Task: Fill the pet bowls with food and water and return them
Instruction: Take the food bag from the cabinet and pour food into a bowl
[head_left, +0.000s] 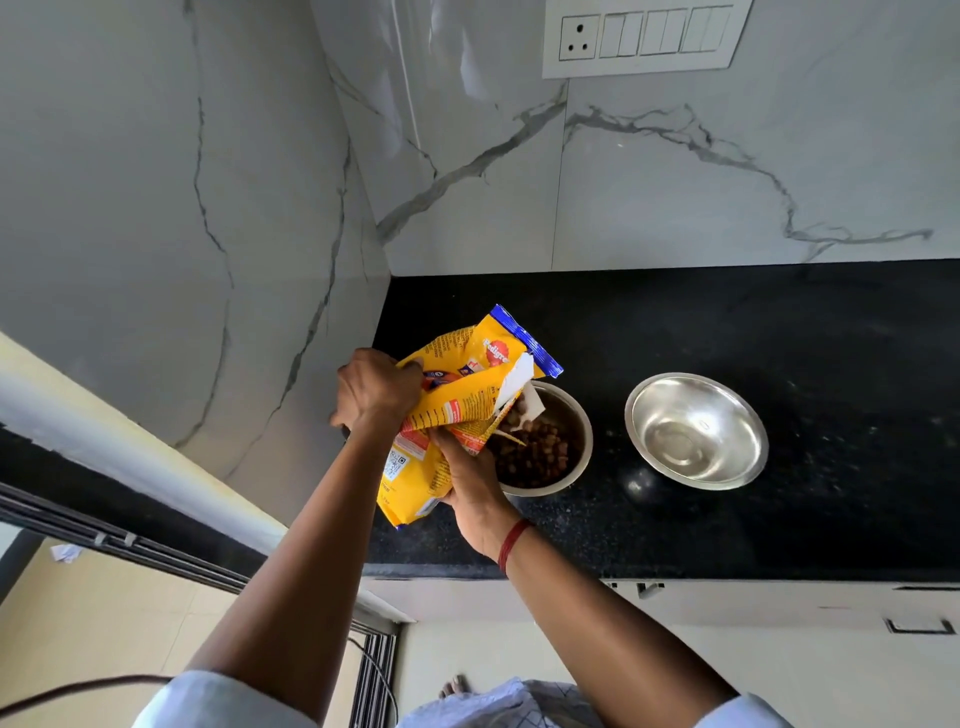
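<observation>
A yellow pet food bag (457, 400) is tipped over the left steel bowl (571, 467), its torn mouth pointing into the bowl. Brown kibble (535, 452) lies inside that bowl. My left hand (376, 389) grips the upper side of the bag. From underneath, my right hand (467, 483) holds the bag near its lower part, a red thread on the wrist. A second steel bowl (696, 431) stands to the right on the black counter (779, 338), with no food in it.
White marble walls meet in a corner behind the bowls, with a switch panel (644, 36) high on the back wall. The counter's front edge (675, 571) runs above white drawers. A window ledge and sliding track (130, 540) lie at the left.
</observation>
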